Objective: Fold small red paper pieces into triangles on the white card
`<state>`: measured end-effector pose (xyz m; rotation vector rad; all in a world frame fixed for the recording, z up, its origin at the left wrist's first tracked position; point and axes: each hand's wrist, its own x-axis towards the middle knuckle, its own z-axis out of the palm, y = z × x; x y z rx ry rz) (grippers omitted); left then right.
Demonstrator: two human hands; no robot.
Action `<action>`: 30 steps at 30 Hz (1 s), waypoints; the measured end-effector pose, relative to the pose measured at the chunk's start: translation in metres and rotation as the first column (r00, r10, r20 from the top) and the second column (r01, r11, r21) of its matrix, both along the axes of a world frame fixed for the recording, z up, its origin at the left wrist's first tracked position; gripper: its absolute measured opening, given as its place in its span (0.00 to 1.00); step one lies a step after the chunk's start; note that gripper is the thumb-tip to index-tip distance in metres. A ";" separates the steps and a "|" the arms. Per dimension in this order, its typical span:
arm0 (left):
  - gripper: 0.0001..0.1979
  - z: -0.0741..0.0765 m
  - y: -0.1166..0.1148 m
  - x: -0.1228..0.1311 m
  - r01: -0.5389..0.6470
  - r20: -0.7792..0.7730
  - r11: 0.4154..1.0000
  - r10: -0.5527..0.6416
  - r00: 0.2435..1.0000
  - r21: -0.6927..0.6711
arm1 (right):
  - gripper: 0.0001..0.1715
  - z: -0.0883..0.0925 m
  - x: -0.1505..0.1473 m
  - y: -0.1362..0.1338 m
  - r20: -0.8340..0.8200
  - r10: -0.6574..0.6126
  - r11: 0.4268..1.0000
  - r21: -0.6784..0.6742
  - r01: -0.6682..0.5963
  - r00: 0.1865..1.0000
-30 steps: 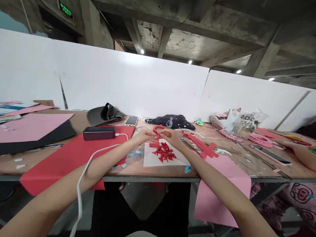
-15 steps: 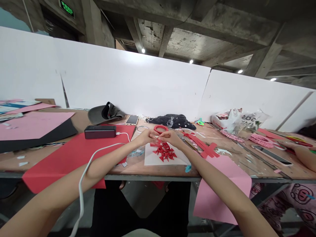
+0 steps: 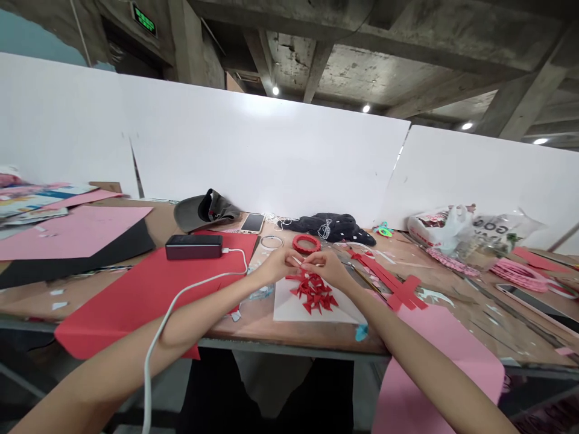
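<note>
My left hand (image 3: 275,267) and my right hand (image 3: 326,269) meet above the table, their fingertips pinching a small pale paper strip (image 3: 297,260). Right below them, a heap of folded red paper pieces (image 3: 313,293) lies on a white paper sheet (image 3: 318,311). Some of the heap is hidden by my right hand. A red paper ring (image 3: 306,243) rests on the table behind my hands, apart from them, and a thin wire loop (image 3: 271,242) lies to its left.
A red sheet (image 3: 136,295) lies left of my arms, with a black power bank (image 3: 193,247) and its white cable (image 3: 181,295) on it. Crossed red strips (image 3: 398,288) lie to the right. A phone (image 3: 252,223), cap (image 3: 205,211), dark cloth (image 3: 330,229) and plastic bags (image 3: 456,232) line the back.
The red ring, near my fingertips a second ago, now lies farther back on the table. My hands have drawn closer over the heap. The whole scene has shifted right in view.
</note>
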<state>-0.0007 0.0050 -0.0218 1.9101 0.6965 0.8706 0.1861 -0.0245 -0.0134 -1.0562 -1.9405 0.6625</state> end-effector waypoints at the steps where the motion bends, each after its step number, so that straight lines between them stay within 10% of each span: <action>1: 0.14 0.000 -0.002 0.001 0.004 0.008 1.000 -0.004 1.000 0.003 | 0.08 -0.001 -0.001 0.000 0.003 -0.008 1.000 0.000 0.008 1.000; 8: 0.10 -0.002 -0.018 0.003 -0.047 -0.144 0.968 0.084 0.986 0.247 | 0.07 0.003 -0.004 -0.006 0.059 -0.069 0.997 0.037 0.067 0.996; 11: 0.13 0.003 0.005 -0.010 -0.188 -0.236 0.859 0.331 0.914 0.477 | 0.06 0.009 -0.001 -0.008 0.025 -0.141 0.990 0.026 0.140 0.990; 17: 0.18 0.012 0.103 -0.042 -0.459 -0.325 0.492 0.859 0.396 0.740 | 0.08 0.016 0.001 -0.011 0.047 -0.143 0.988 0.073 0.139 0.989; 23: 0.20 0.001 0.162 -0.051 -0.535 -0.473 0.502 0.857 0.202 0.680 | 0.09 0.017 0.000 -0.014 0.081 -0.115 0.992 0.061 0.110 0.990; 26: 0.26 0.005 0.186 -0.052 -0.618 -0.453 0.409 0.887 0.094 0.672 | 0.09 0.015 0.000 -0.011 0.095 -0.114 0.993 0.055 0.109 0.989; 30: 0.31 0.010 0.220 -0.049 -0.714 -0.553 0.441 0.828 0.089 0.544 | 0.09 0.015 0.000 -0.007 0.103 -0.109 0.994 0.026 0.106 0.989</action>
